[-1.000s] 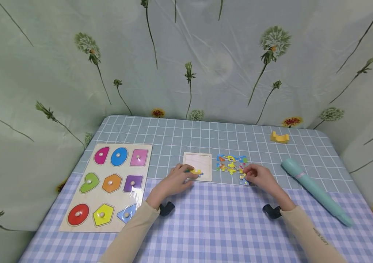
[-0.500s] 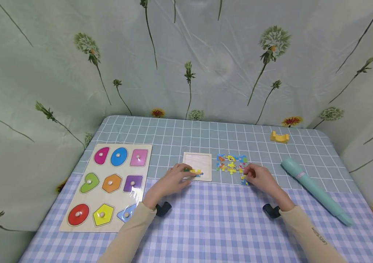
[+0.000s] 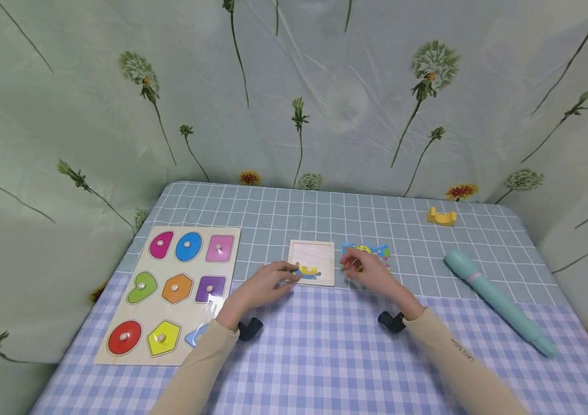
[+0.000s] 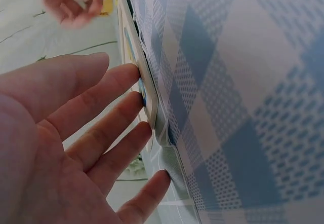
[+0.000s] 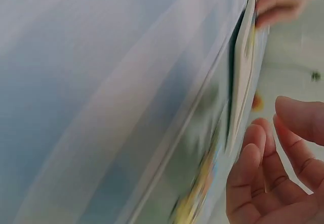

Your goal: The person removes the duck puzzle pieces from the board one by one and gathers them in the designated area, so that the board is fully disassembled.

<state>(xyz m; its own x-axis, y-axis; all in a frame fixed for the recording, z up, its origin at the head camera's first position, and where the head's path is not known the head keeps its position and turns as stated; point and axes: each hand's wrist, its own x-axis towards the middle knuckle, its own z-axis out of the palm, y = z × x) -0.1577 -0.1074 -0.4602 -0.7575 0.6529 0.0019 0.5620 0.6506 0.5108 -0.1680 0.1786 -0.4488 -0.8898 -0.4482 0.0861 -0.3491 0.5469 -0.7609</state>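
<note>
My left hand [image 3: 268, 282] reaches from the left to the small square wooden puzzle tray [image 3: 326, 252]; its fingers [image 4: 101, 138] lie relaxed and apart at the rim. Yellow-and-blue jigsaw pieces [image 3: 310, 271] sit along the tray's near edge, beside those fingertips. Right of the tray, my right hand [image 3: 373, 275] is over the colourful loose jigsaw pieces [image 3: 380, 251] and hides many of them. Its fingers [image 5: 245, 176] are loosely bent, with nothing visible between thumb and fingertips. In the right wrist view, more pieces [image 5: 197, 188] show blurred below it.
A large wooden shape board [image 3: 140, 305] with knobbed coloured shapes lies to the left. A teal tapered tube [image 3: 501, 302] lies at the right, with a yellow curved block [image 3: 441, 217] farther back. A printed curtain [image 3: 345, 115] rises behind the table.
My right hand has moved left from the right end of the loose pieces toward the tray. My left hand has drawn back slightly to the left, exposing more of the pieces in the tray.
</note>
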